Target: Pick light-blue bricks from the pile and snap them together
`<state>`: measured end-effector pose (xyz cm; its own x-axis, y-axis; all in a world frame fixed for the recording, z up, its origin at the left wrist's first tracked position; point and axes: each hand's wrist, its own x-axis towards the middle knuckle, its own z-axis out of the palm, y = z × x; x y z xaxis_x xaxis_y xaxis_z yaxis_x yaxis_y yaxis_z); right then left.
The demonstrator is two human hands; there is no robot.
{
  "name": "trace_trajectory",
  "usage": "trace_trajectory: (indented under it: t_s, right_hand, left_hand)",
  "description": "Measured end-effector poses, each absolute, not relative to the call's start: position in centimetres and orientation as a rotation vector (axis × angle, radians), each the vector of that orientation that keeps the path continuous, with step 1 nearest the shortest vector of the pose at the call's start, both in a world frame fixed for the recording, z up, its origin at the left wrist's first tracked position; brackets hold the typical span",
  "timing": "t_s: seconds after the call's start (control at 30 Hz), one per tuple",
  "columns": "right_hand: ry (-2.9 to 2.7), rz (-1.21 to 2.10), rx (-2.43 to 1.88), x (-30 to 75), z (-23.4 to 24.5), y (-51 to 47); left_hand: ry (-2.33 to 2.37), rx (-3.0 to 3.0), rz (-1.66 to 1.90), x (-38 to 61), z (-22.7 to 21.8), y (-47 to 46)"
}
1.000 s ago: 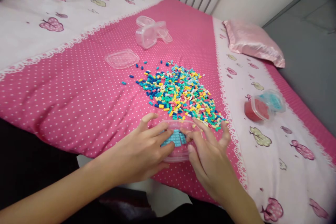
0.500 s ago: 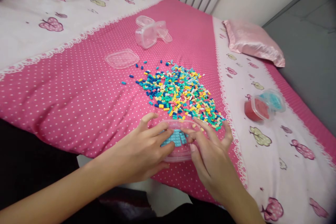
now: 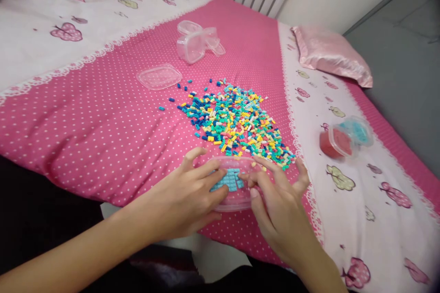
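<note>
A clear plastic lid (image 3: 235, 206) lies at the bed's near edge, with light blue toy bricks (image 3: 229, 180) set side by side in a flat block on it. My left hand (image 3: 192, 192) grips the lid from the left, two fingertips resting on the bricks and the thumb by the near rim. From the other side, my right hand (image 3: 278, 197) touches the right end of the block with a bent index finger. Its thumb and other fingers are apart, over the lid's right side. Just beyond lies a heap of small multicoloured bricks (image 3: 237, 119).
Another clear lid (image 3: 160, 77) and several clear containers (image 3: 192, 47) lie farther back on the pink dotted bedspread (image 3: 103, 114). On the right are a tub of red bricks (image 3: 335, 143) and one of blue bricks (image 3: 357, 132). A pink pillow (image 3: 332, 55) rests near the wall.
The right index finger has shifted slightly at the block's right end, and a gap between the blue bricks there looks narrower. My left hand has stayed in place.
</note>
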<state>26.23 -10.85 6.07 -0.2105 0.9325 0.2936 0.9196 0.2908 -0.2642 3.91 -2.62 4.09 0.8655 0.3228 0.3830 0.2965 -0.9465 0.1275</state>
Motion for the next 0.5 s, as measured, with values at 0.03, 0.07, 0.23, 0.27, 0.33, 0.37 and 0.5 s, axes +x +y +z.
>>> trace_trajectory:
  t_s: [0.03, 0.07, 0.23, 0.27, 0.33, 0.37, 0.5]
  right_hand:
    - [-2.168, 0.041, -1.660, 26.2, 6.1, -10.9]
    - [-2.164, 0.036, -1.656, 26.2, 6.2, -10.9]
    - [-2.153, -0.001, -1.663, 26.2, 6.1, -11.0]
    - [-2.153, -0.007, -1.669, 26.3, 6.0, -10.9]
    - [-2.154, -0.029, -1.679, 26.4, 5.8, -10.9]
    - [-2.154, -0.047, -1.679, 26.5, 5.8, -10.8]
    - [-2.129, -0.068, -1.686, 26.7, 5.9, -10.6]
  left_hand:
    - [0.495, 2.972, 0.624, 3.9, 4.1, -2.6]
    - [0.496, 2.973, 0.621, 3.9, 4.1, -2.6]
    - [0.484, 2.982, 0.632, 4.1, 4.2, -2.6]
    - [0.480, 2.978, 0.632, 4.1, 4.3, -2.5]
    - [0.463, 2.962, 0.636, 4.0, 4.6, -2.4]
    - [0.452, 2.950, 0.642, 3.9, 4.8, -2.3]
    - [0.422, 2.906, 0.637, 3.9, 5.9, -2.0]
